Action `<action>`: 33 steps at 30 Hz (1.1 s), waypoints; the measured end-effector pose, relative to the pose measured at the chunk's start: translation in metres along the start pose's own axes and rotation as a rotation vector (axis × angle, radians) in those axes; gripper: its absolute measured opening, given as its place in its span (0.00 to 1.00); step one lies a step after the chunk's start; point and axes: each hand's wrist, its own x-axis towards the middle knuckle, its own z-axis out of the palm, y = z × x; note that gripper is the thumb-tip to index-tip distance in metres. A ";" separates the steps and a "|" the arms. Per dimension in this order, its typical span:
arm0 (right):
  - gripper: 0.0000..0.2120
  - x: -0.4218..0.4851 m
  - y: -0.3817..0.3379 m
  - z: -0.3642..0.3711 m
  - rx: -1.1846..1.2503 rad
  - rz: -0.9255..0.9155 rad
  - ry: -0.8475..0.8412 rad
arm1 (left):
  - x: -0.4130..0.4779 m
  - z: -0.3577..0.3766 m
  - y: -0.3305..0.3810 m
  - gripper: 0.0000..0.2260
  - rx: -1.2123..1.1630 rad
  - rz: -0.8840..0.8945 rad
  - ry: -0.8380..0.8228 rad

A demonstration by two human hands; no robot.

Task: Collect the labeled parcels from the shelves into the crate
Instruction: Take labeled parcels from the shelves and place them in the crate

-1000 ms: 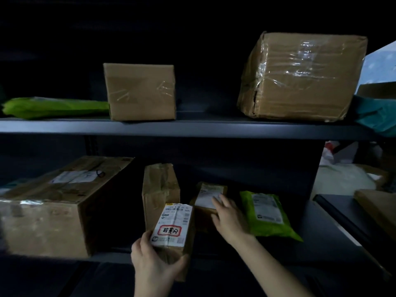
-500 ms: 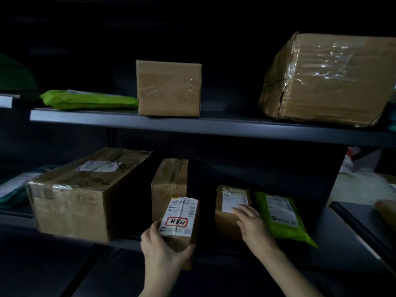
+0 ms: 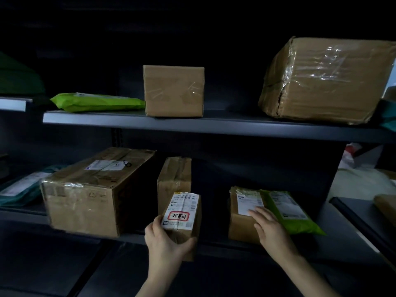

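Note:
My left hand grips a small brown parcel with a white label bearing a red-framed mark, held just off the front edge of the lower shelf. My right hand lies flat on top of a second small brown parcel with a white label, which rests on the lower shelf; the fingers are spread and touch the label. A green labeled mailer bag leans against that parcel's right side. No crate is in view.
On the lower shelf stand a large labeled box, an upright taped box and a teal bag at far left. The upper shelf carries a green bag, a plain box and a big wrapped box.
The view has shifted left, so everything slid right in frame. My right hand slipped from the far end of the small labeled parcel toward its near part. The left hand keeps its parcel.

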 end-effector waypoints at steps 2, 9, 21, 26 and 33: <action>0.19 -0.001 -0.001 0.000 0.024 0.003 0.003 | 0.001 -0.001 -0.001 0.47 0.011 0.004 0.000; 0.19 -0.008 -0.006 -0.003 0.065 -0.001 0.037 | -0.001 0.006 -0.002 0.47 0.027 0.005 -0.017; 0.18 -0.026 -0.006 -0.012 0.156 -0.028 0.002 | -0.001 0.022 0.003 0.48 0.085 0.020 -0.031; 0.19 -0.031 -0.005 -0.012 0.156 -0.046 0.013 | -0.001 0.028 0.006 0.48 0.089 0.019 -0.038; 0.19 -0.023 -0.008 -0.014 0.148 -0.011 -0.012 | -0.002 0.022 0.006 0.48 0.094 0.031 -0.039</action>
